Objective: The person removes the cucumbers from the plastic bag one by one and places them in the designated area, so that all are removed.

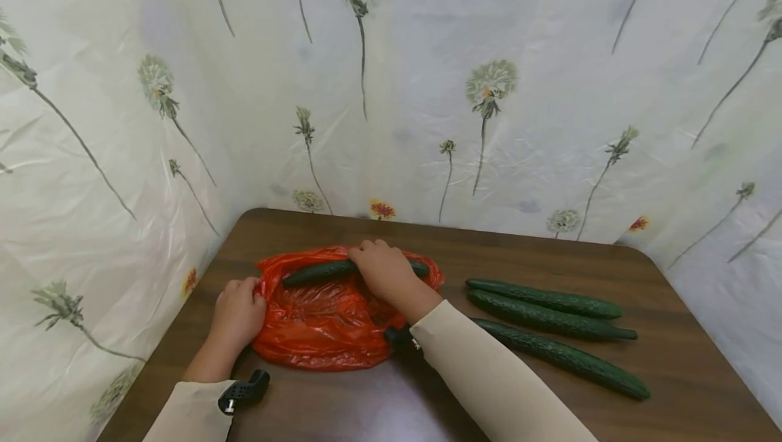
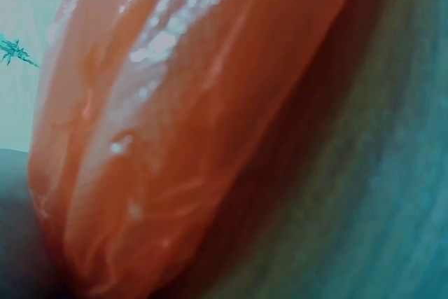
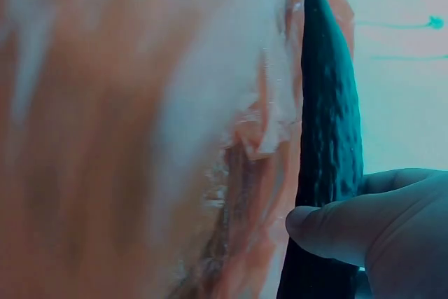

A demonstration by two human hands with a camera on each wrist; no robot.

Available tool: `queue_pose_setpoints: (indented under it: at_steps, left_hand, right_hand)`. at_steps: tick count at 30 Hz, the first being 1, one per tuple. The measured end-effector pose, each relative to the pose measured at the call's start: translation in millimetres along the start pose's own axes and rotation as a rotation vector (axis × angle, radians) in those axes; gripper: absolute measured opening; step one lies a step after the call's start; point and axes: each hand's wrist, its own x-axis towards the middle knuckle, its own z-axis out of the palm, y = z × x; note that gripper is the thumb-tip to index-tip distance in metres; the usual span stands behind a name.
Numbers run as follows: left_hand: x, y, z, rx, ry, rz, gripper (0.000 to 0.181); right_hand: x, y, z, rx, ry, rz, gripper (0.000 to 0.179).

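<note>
A red plastic bag [image 1: 330, 323] lies spread on the table's left half, its mouth open. My right hand [image 1: 385, 272] grips a dark green cucumber [image 1: 320, 272] around its middle, at the bag's far side. In the right wrist view the thumb [image 3: 329, 232] presses along one side of the cucumber [image 3: 329, 103], with fingers behind it. At the bag's left edge, my left hand [image 1: 238, 309] pinches the plastic between thumb and fingers. Red film [image 2: 161, 138] fills most of the left wrist view and hides the fingertips.
Right of the bag, three more cucumbers lie on the brown wooden table [image 1: 672, 367]: a far one [image 1: 544, 298], a middle one [image 1: 550, 316] and a near one [image 1: 574, 354] partly behind the right sleeve. A flower-printed sheet [image 1: 415, 89] hangs behind and left of the table.
</note>
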Motion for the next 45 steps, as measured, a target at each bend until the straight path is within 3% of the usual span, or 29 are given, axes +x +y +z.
queue_pose_setpoints:
  at_steps: [11, 24, 33, 45]
  left_hand:
    - [-1.3, -0.7, -0.1, -0.002, -0.024, -0.014, 0.045]
    - [0.1, 0.0, 1.2, -0.004, 0.013, 0.014, 0.042]
    - [0.3, -1.5, 1.8, 0.004, 0.003, 0.008, 0.043]
    - [-2.3, 0.5, 1.3, 0.004, -0.025, -0.010, 0.043]
  right_hand:
    - [-5.9, -4, -10, 0.034, 0.043, -0.031, 0.046]
    - [-10.0, -5, -22, 0.054, 0.057, -0.061, 0.055]
    - [-24.3, 4, -23, 0.106, 0.075, -0.054, 0.056]
    - [-40.4, 22, -15, 0.088, 0.085, -0.005, 0.048]
